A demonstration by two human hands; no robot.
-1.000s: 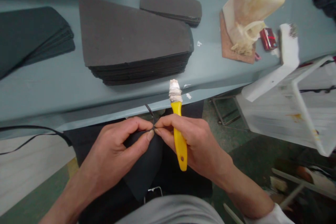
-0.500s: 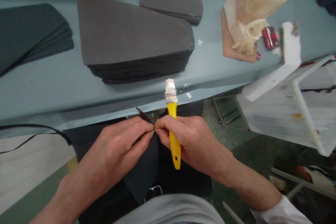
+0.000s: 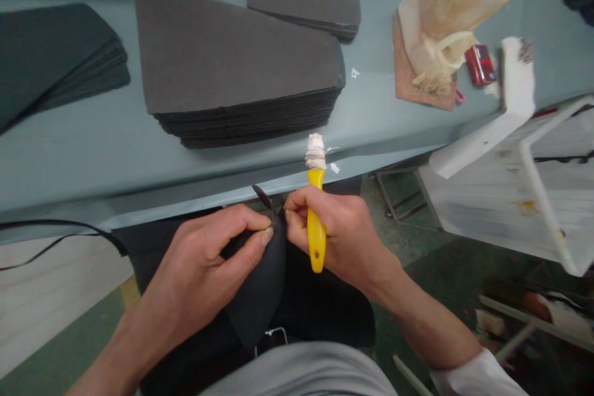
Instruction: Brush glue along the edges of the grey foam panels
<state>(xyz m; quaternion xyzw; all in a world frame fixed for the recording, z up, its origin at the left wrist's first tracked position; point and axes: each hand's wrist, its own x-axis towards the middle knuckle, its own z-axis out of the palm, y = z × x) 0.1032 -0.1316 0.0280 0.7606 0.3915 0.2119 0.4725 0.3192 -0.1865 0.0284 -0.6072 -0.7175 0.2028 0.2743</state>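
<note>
Centrally, 2 hands nearly meet at sheet corner. Left hand (image 3: 195, 278) pinches upper corner of black foam sheet (image 3: 257, 291), sheet hanging below, in front of table edge. Right hand (image 3: 338, 229) clamps yellow-handled tool (image 3: 316, 241), taped end up, fingers (image 3: 292, 213) just beside corner. Dark foam stack (image 3: 232, 55) lies on blue-grey table (image 3: 185, 179).

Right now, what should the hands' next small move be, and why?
Probably peel the thin dark strip off the corner of the black sheet: the left hand pinches the sheet there, and the right hand, gripping a yellow-handled tool, sits beside the strip.
</note>
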